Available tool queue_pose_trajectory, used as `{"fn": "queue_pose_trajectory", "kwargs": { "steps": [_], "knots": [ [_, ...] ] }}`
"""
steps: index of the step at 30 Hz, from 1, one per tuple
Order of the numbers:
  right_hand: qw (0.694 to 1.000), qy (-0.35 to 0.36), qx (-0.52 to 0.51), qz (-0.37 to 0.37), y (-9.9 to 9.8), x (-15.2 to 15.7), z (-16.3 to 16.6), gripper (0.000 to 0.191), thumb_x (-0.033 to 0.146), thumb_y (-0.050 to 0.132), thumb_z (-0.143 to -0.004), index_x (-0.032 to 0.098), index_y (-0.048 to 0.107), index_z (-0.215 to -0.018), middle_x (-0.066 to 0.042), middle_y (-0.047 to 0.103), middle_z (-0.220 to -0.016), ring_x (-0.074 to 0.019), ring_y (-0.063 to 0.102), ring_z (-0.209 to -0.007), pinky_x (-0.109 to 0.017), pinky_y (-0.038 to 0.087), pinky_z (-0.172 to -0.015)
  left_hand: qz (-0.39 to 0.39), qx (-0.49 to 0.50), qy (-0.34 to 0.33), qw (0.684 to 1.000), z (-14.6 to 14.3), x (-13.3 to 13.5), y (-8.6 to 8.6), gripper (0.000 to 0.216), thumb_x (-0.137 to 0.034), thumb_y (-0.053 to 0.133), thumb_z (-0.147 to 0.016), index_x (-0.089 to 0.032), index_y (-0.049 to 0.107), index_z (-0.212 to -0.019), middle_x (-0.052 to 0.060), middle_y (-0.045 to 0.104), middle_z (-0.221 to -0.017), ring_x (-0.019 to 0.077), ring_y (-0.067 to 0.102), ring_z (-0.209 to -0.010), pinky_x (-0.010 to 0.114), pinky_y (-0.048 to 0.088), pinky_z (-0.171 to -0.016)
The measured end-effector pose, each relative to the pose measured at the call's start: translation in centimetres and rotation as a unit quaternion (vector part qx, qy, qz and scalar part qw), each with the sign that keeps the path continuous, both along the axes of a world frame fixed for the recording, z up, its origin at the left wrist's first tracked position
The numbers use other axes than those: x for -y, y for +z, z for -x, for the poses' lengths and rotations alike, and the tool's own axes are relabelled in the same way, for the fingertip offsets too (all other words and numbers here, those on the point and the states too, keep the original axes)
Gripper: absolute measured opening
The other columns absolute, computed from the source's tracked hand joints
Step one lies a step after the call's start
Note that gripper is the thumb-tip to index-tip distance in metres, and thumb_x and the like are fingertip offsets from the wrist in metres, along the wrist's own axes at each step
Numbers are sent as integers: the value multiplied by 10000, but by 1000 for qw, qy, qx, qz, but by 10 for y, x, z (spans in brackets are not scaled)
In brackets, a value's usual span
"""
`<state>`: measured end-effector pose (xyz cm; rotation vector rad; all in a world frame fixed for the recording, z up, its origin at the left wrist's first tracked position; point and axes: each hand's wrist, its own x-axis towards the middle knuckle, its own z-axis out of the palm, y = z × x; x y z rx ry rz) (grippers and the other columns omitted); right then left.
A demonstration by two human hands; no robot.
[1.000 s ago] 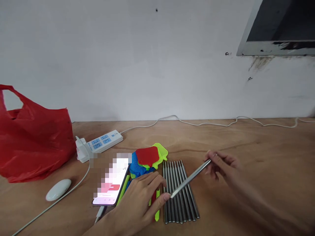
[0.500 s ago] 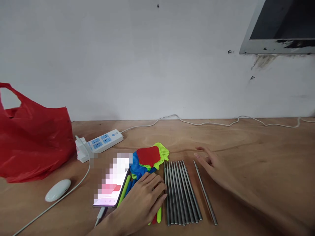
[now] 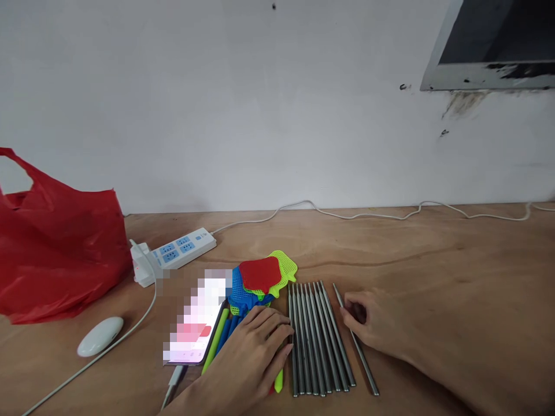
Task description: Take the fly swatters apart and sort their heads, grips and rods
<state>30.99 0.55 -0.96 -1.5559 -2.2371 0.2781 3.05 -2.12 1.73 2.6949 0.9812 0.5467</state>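
Observation:
My left hand (image 3: 254,355) lies palm down over the coloured plastic handles. Its fingers are loosely spread, and their tips reach the edge of a row of several silver metal rods (image 3: 318,346), narrow ends pointing away. Right of that row, my right hand (image 3: 364,315) has its thumb and forefinger closed on the upper part of a single metal rod (image 3: 362,352), which still lies on the table. Beyond my left hand are stacked mesh fly swatter heads: a red one (image 3: 260,274) on top, yellow-green (image 3: 287,267) and blue (image 3: 240,292) ones beneath. A green handle (image 3: 215,341) shows beside my wrist.
A lit phone (image 3: 199,329), partly pixelated, lies left of the handles with a charging cable (image 3: 174,378) plugged in. Behind it is a white power strip (image 3: 184,247). A red plastic bag (image 3: 60,248) and a white oval case (image 3: 100,336) are farther left. A wall borders the wooden table (image 3: 455,254).
My right hand has come down and left onto the single rod, its fingers closing there. That rod's tip has shifted slightly left. My left hand stays nearly in place.

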Motion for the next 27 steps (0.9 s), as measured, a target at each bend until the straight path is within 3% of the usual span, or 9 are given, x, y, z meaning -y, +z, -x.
{"fn": "queue_pose_trajectory", "kwargs": {
  "steps": [5,12,27],
  "knots": [
    [998,18,-60,29,-6,1,4,203,278,550,-876,218,473,-698,56,531,-528,-117,491,-484,-240,320,-519,3,18,-2,1000,0,0,1,231,-155,506,-971,-221,637,-1149,57,702,-1129,235,632,-1069,441,472,-999],
    [993,17,-111,-34,-17,-5,4,124,294,502,-936,222,526,-838,33,579,-633,-129,518,-537,-247,362,-530,-3,23,-4,1000,-1,0,0,294,-170,547,-942,-213,644,-1216,71,718,-1197,243,646,-1130,486,455,-1061],
    [993,35,-111,-1,-1,3,7,97,273,484,-959,216,551,-917,33,577,-680,-124,517,-577,-250,367,-557,4,-38,-38,999,0,-1,4,382,-187,516,-975,-196,549,-1355,109,615,-1386,242,555,-1293,505,412,-1118]
  ]
}}
